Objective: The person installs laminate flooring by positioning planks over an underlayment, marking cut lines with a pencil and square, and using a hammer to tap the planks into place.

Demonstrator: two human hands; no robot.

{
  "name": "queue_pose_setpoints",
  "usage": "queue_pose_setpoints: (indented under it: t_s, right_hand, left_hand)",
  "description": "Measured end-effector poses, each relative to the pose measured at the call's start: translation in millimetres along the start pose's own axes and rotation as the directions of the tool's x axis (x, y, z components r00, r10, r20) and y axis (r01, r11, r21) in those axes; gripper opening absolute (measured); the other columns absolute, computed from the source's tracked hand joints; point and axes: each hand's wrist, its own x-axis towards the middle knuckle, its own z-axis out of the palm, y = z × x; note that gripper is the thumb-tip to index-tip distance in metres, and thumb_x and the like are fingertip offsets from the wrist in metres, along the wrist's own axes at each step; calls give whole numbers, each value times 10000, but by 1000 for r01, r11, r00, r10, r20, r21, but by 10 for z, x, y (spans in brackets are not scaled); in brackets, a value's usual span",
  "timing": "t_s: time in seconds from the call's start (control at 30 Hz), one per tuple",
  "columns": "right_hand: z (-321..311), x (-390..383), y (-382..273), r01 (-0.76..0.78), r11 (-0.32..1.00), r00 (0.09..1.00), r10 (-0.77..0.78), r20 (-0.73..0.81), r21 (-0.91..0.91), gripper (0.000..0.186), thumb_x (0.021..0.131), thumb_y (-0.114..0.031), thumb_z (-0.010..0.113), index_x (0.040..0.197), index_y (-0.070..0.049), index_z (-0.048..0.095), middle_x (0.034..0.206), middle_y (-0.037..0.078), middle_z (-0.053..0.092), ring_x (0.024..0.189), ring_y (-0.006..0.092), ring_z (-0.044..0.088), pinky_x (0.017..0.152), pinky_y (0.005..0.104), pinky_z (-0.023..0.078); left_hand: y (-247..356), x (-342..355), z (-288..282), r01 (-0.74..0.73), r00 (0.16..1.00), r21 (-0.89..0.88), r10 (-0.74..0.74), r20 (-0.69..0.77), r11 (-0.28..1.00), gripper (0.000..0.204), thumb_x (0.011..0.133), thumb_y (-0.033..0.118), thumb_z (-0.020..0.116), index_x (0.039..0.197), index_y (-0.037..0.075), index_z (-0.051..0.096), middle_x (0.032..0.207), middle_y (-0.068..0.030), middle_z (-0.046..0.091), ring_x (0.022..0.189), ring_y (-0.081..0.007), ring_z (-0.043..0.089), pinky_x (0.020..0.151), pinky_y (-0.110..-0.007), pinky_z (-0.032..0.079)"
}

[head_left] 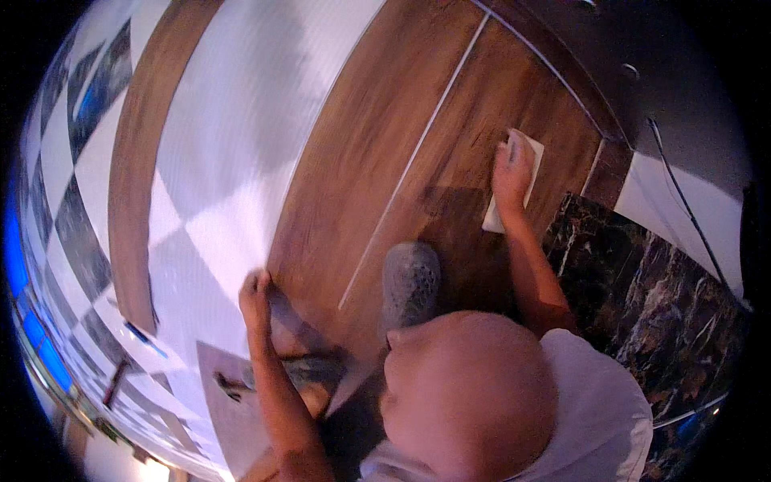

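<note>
My right hand point(514, 173) is closed on a pale rectangular float point(531, 173), which lies flat against the brown wood-look planks point(450, 96). The float's long side points away from me, and part of it is hidden under my fingers. On the left, my left hand point(255, 293) is closed in a fist at the near left edge of the planks. Whether anything is inside that fist is hidden. Between the two arms a grey shoe point(410, 281) rests on the planks. A pale seam point(418, 149) runs between the planks.
A dark veined marble slab point(642, 297) lies at right, with a thin dark cable point(683, 193) beyond it. Black-and-white chequered tiles point(84, 213) and a brown plank strip point(132, 169) spread at left. A small dark object point(229, 386) and a blue-and-white item point(144, 334) lie low left.
</note>
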Motion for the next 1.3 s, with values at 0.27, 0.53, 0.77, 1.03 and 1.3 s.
queue_pose_setpoints:
  t_s: [0.27,0.53,0.77,1.03,1.3]
  right_hand:
    - [-519,-1276,779,-313,907,950,300,-89,-282,358,893,-238,689,1085,63,660,1101,238,665,1063,417,607,971,476,465]
    - [-879,-2494,1128,-290,845,924,370,100,-448,414,983,-370,620,1084,31,625,1027,217,632,981,391,572,898,495,458]
    - [-1015,-2565,1221,-232,829,804,458,380,-508,336,1005,-330,605,971,4,602,909,139,606,855,286,561,795,414,459]
    - [-695,-1979,792,-142,929,716,335,612,-342,320,1030,-284,587,841,-26,576,774,50,575,711,166,549,677,322,459]
    - [-104,-161,-1812,-2,900,608,-344,716,435,261,1030,-268,561,911,-46,629,786,27,637,700,114,566,669,291,478]
  left_hand:
    - [-91,-1,88,26,999,71,-23,-36,997,343,990,351,599,988,14,664,832,-197,643,769,-288,595,770,-389,476]
    - [-31,16,31,-12,999,123,16,-31,992,324,974,357,605,1034,53,702,909,-219,686,855,-358,653,796,-420,489]
    - [16,-8,55,-21,999,128,25,-35,992,335,976,366,594,973,41,677,919,-251,664,886,-439,625,783,-464,481]
    - [5,21,-49,-36,999,85,34,33,996,458,1019,429,497,1014,5,671,987,-288,665,978,-468,617,848,-495,469]
    - [-275,176,41,-176,984,-17,177,37,984,539,1034,464,441,1095,-4,702,1134,-301,669,1118,-444,616,979,-486,463]
